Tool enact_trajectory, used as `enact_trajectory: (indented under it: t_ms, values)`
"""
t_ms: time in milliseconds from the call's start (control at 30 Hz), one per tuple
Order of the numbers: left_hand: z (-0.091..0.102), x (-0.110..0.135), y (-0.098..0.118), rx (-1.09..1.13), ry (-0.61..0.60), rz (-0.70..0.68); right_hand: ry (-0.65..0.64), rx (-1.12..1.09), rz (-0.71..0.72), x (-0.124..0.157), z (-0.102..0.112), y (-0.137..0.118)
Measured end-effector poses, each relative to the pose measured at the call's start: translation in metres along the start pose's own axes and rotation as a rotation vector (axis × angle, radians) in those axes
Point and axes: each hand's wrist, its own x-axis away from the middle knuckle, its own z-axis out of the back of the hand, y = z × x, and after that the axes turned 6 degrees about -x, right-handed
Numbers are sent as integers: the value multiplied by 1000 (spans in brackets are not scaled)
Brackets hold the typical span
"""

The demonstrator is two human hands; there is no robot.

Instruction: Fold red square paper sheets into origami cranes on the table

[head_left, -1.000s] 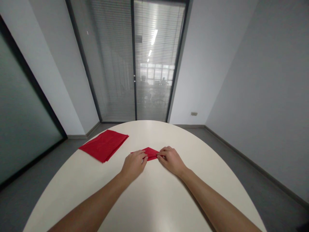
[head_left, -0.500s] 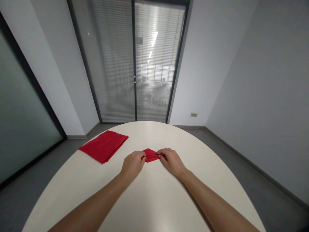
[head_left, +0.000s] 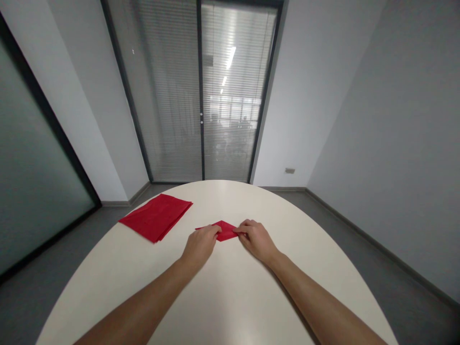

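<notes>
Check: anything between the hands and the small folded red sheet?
Nothing visible: the left hand and right hand both touch the small, thin, folded red sheet. The larger stack of flat, four-sided red sheets lies off to the left, clear of both hands.

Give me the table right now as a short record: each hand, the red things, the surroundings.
Left hand: fingers on the left part of the small red piece
Right hand: thumb and fingertips at its right end
Small red piece: flat-lying, pointed at the far side, partly covered by the hands
Red stack: thin layered sheets, left of the hands, untouched
Table: pale, rounded far edge
Beyond: glass panels with blinds, wall plate low on the right
Material: cannot tell
</notes>
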Motion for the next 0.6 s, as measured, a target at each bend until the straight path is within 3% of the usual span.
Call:
enact_trajectory:
  t_ms: [233,467,600]
  values:
    - [-2,1,-3,-36,-8,-94,-20,91,51,1,4,-13]
    - [-8,1,2,-38,90,-142,-109,6,284,4,1,-19]
    - [-8,3,7,-97,104,-122,-117,28,256,5,-1,-17]
